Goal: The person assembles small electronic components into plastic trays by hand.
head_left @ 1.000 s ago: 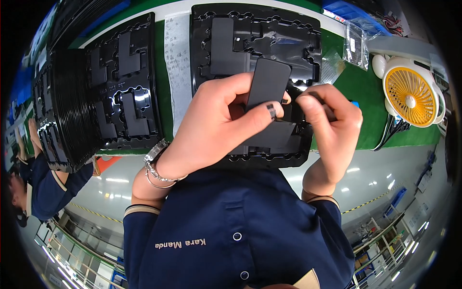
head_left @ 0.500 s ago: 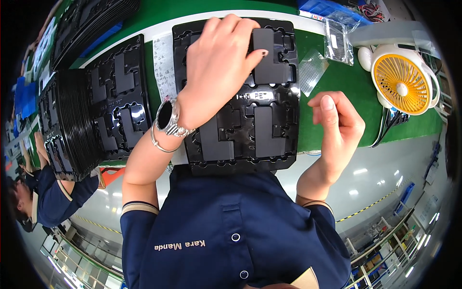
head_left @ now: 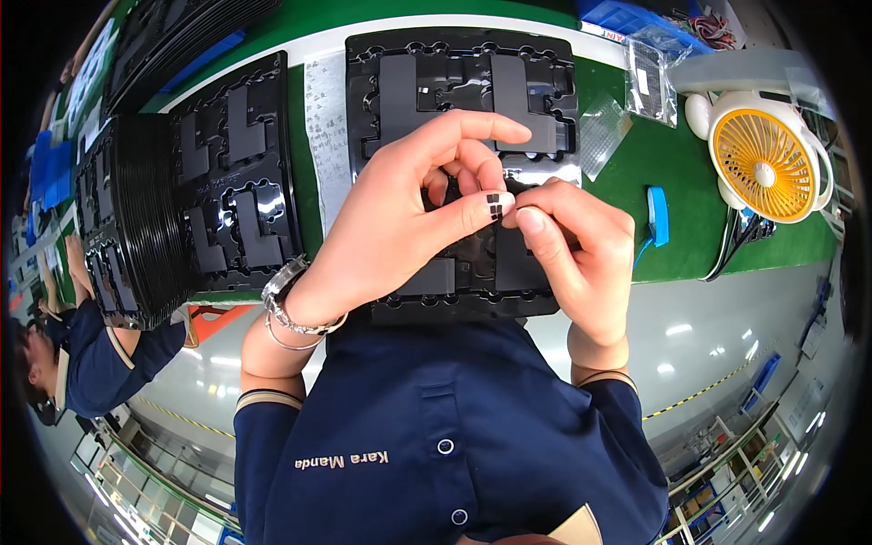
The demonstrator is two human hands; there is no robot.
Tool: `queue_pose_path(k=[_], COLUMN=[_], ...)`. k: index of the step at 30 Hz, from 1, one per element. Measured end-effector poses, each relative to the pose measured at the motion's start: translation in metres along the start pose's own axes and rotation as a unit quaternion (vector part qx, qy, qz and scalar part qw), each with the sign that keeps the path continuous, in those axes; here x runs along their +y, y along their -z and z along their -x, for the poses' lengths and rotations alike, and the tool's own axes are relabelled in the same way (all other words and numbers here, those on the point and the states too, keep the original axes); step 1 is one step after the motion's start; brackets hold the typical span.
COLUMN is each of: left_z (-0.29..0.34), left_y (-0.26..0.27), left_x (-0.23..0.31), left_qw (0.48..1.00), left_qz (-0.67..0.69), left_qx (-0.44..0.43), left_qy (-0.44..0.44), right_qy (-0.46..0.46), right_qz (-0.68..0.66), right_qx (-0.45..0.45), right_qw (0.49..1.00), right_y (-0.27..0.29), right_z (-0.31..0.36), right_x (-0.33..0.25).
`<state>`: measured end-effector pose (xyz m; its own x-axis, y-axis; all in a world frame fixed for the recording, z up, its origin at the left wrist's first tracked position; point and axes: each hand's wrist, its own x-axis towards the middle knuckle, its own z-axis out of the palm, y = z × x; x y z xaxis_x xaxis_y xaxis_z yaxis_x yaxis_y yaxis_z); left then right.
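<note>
Several tiny black square pads (head_left: 495, 206) stick to the thumb of my left hand (head_left: 409, 213), whose index finger stretches out while the others curl loosely. My right hand (head_left: 586, 245) pinches thumb against index finger right at that thumb tip; whatever lies in the pinch is too small to make out. Both hands are above a black plastic tray (head_left: 463, 44). In its pockets lie flat, dark L-shaped parts (head_left: 522, 104), some hidden behind my hands.
Left of the tray are a paper sheet with writing (head_left: 327, 136) and a stack of similar black trays (head_left: 150, 218). To the right lie a blue item with a cord (head_left: 658, 216), clear plastic bags (head_left: 650, 86) and a white-and-yellow fan (head_left: 763, 163). A co-worker (head_left: 100, 363) is at far left.
My left hand has drawn back from the tray's far pockets toward me. My right hand has moved left, its fingers now meeting the left thumb. The blue item has come into sight.
</note>
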<state>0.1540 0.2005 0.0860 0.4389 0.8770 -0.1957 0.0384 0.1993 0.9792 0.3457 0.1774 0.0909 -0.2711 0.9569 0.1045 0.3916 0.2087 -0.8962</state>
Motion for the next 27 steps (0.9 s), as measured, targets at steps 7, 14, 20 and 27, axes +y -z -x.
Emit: queue_pose_path(k=[7,14,20,27], left_z=[0.005,0.007,0.016,0.055], left_y=[0.003,0.005,0.008,0.024], left_x=[-0.006,-0.009,-0.017,-0.039], left_qw=[0.998,0.991,0.995,0.868], left_qz=[0.053,0.126,0.099,-0.441], left_qx=[-0.015,-0.031,0.011,0.185], left_qy=[-0.013,0.010,0.006,-0.130], right_qy=[0.044,0.089,0.173,0.073], right_qz=[0.043,0.107,0.132,-0.022], right_qx=[-0.009,0.000,0.010,0.034], right_qw=[0.998,0.990,0.976,0.997], right_y=[-0.008,-0.014,-0.019,-0.018], right_z=[-0.001,-0.003,-0.009,-0.001], right_x=[-0.003,-0.002,0.004,0.009])
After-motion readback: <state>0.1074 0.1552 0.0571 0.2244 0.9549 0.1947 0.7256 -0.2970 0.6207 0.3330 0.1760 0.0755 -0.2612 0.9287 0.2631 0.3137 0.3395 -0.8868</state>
